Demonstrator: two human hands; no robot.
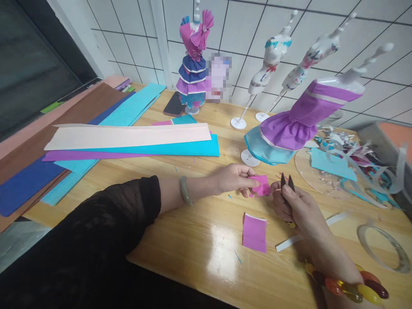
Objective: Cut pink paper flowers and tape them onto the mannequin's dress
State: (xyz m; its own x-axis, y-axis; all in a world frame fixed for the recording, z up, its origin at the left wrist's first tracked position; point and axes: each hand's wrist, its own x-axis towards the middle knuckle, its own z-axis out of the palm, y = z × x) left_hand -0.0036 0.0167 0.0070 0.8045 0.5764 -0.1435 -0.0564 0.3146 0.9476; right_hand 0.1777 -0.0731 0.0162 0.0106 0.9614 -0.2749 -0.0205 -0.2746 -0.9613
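White wall tiles with dark joints point(244, 25) stand behind a glossy pale-wood counter point(183, 240). Leftmost lie long folded paper strips, one cream point(128, 136) over one bright turquoise point(193, 147); beyond them stands a white dress form in pink and navy ruffles point(192, 71). Near the middle, my left fingers point(247, 183) pinch a small magenta paper piece point(261, 183) just above the counter. Below it lies a purple paper rectangle with a white edge strip point(254, 234). My right fingers point(291, 197) are curled around a black-tipped, two-pointed tool point(283, 182), its points parted. Farther right stands a dress form in purple and turquoise point(302, 116).

I judge the magenta piece feather-light, soft and easily creased or torn, hardly slippery; a gentle grip flat along its edge should suit it.

Its underside and my fingertips behind it are hidden. My palm covers most of the tool, so I can't tell its kind, nor whether my right fingers touch the paper. At far right, a clear ring point(383, 249) is blurred.
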